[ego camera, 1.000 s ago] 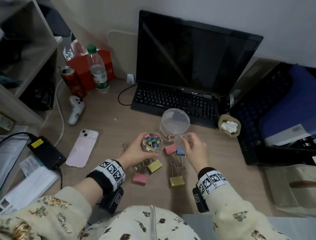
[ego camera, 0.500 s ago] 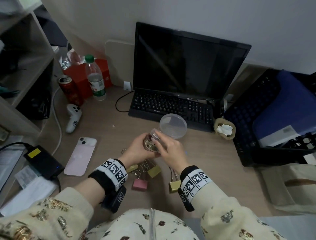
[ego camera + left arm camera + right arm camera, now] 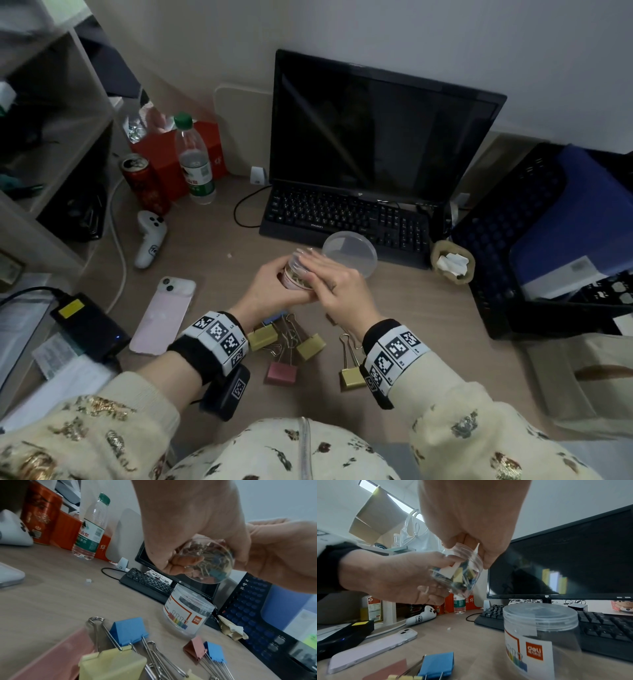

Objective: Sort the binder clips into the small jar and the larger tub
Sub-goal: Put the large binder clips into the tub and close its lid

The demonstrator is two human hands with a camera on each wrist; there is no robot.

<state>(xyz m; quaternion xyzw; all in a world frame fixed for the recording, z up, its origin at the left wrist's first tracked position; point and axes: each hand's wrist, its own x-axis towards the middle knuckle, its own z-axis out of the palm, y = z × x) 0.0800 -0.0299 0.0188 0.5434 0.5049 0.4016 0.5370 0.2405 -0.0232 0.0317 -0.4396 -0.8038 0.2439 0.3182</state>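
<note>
My left hand (image 3: 274, 286) grips a small clear jar (image 3: 295, 275) of little coloured binder clips, lifted above the desk. My right hand (image 3: 325, 275) lies over the jar's top, its thumb and fingers curled round the clear lid (image 3: 464, 551). In the left wrist view the jar (image 3: 205, 561) shows its round base between both hands. The larger tub (image 3: 349, 251) stands lidded on the desk just behind, in front of the keyboard. Several large binder clips lie below my hands: yellow (image 3: 310, 346), pink (image 3: 281, 373), another yellow (image 3: 352, 377) and blue (image 3: 128, 630).
A keyboard (image 3: 342, 216) and monitor (image 3: 376, 130) stand behind the tub. A pink phone (image 3: 164, 315), black power brick (image 3: 89, 325), white controller (image 3: 150, 240), can (image 3: 144, 181) and bottle (image 3: 195, 161) sit left. A black crate (image 3: 548, 240) stands right.
My right hand has come up from the desk by the loose clips and settled on top of the jar. The left hand has raised the jar slightly towards the tub.
</note>
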